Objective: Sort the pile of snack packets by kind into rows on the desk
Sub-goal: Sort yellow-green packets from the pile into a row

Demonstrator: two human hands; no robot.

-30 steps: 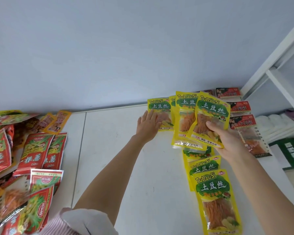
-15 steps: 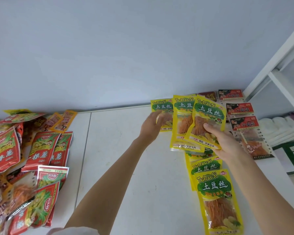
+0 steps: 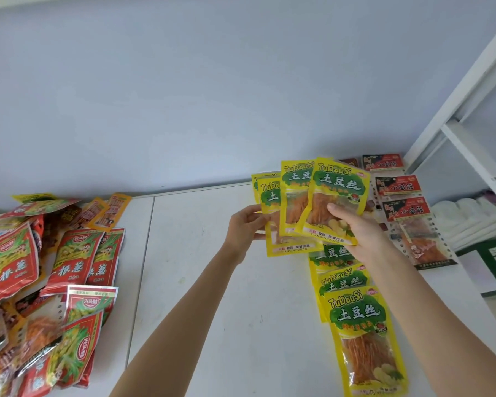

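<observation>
1. White desk (image 3: 201, 282) against a pale wall, seam running front to back; white shelving frame (image 3: 470, 116) at far right.
2. Left hand (image 3: 245, 227) pinches the left edge of a fan of yellow TuDouSi packets (image 3: 295, 202), thumb on the front; right hand (image 3: 358, 233) clamps the fan's right packet, thumb across its clear window; the fan is lifted above the far end of the yellow row (image 3: 355, 325).
3. My judgement: square the fan first, then lay each packet overlapped, logo up, in line with that row; slick film may slide, so I'd release one at a time.
4. Beside the row, a row of red-and-black packets (image 3: 404, 207) sits close; I'd keep yellow edges off it.
5. Unsorted pile (image 3: 40, 267) of red packets at left, well apart; much sorting remains.
</observation>
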